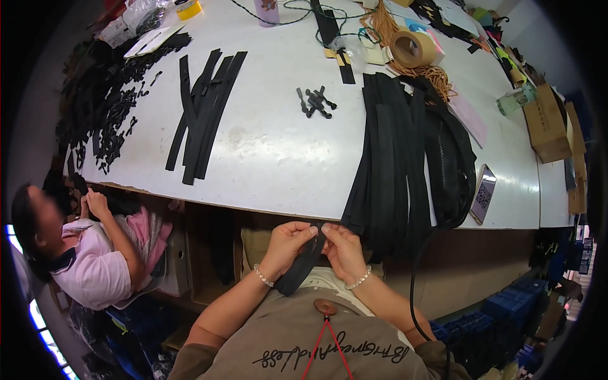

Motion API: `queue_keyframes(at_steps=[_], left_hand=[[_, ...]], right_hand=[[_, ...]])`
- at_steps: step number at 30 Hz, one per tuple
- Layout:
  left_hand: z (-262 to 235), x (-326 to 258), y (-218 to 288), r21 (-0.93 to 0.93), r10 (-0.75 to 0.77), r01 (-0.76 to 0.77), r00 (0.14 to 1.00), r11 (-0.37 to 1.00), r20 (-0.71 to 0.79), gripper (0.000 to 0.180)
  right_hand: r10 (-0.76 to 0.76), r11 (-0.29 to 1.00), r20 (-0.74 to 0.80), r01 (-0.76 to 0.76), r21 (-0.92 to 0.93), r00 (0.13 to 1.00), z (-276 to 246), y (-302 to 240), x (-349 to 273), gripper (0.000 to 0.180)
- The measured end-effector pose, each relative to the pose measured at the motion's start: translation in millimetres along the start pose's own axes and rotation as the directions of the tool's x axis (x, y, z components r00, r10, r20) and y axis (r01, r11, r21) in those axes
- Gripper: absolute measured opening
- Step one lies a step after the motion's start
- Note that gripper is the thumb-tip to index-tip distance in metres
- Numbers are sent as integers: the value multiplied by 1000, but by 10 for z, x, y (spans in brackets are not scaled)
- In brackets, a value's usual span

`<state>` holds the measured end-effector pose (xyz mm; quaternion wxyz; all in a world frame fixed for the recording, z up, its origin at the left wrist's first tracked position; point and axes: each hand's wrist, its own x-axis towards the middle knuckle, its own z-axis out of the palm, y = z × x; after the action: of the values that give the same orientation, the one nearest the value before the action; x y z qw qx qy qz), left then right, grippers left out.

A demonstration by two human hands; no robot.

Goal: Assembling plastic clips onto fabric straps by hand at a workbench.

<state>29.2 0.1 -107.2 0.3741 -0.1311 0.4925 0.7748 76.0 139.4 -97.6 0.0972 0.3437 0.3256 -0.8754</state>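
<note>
Just in front of the table's edge, my left hand point(292, 246) and my right hand point(345, 252) are close together. Their thumbs and fingers pinch the upper end of a black zipper point(300, 271), whose free end hangs down toward my lap. Fine detail at the fingertips is too small to make out. A thick stack of black zipper strips point(389, 158) lies to the right and droops over the edge. Ahead on the table sits a little heap of black zipper pulls point(316, 102). More black zippers point(206, 120) lie crossed at the left.
The white table point(272, 152) spans the view. A black bag point(451, 158) and a phone point(482, 193) lie right of the stack; a black cable runs down beside my right arm. Brown tape point(411, 49) and cord are farther back. A co-worker point(95, 253) sits left, near piled black pulls point(111, 136).
</note>
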Motion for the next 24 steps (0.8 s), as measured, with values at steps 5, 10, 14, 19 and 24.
queue_keyframes(at_steps=[5, 10, 14, 19, 24], left_hand=[[91, 17, 104, -48, -4, 3, 1000, 999, -17, 12], [36, 44, 40, -84, -42, 38, 998, 996, -44, 11], [84, 17, 103, -91, -41, 37, 998, 995, -52, 11], [38, 58, 51, -28, -5, 3, 998, 1000, -63, 10], [23, 80, 83, 35, 28, -26, 998, 999, -54, 10]], right_hand=[[-14, 1000, 29, 14, 12, 999, 49, -44, 16, 7], [22, 1000, 43, -22, -15, 999, 83, -85, 8, 9], [58, 998, 67, -56, -35, 996, 57, -107, 12, 11], [54, 999, 33, -54, 5, 998, 48, -81, 36, 9], [-47, 994, -27, 49, 97, 999, 138, -49, 22, 9]])
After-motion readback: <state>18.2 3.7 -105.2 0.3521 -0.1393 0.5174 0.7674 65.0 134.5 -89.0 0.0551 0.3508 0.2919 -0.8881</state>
